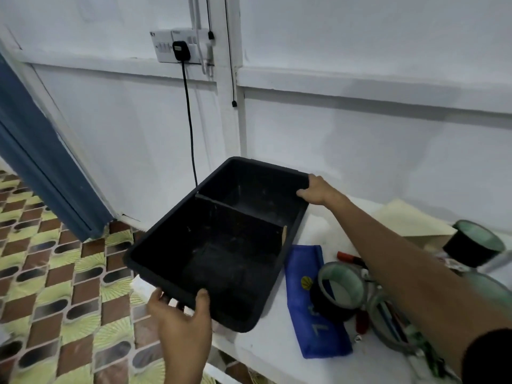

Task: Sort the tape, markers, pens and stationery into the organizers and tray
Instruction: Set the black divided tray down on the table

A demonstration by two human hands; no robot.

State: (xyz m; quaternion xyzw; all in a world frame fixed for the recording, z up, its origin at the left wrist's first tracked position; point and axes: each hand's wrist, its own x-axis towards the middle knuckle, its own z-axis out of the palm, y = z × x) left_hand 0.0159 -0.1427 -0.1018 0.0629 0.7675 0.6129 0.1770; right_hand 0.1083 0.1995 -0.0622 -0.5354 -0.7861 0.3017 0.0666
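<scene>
I grip the empty black tray (221, 245) with both hands, left hand (182, 320) near, right hand (315, 189) far, tilting it to set on the surface (271, 353) left of the tape (340, 289).

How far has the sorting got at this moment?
Nothing is sorted yet: the black divided tray is empty, gripped by the left hand and right hand. The tape rolls, red marker and blue pouch remain loose on the table.
</scene>
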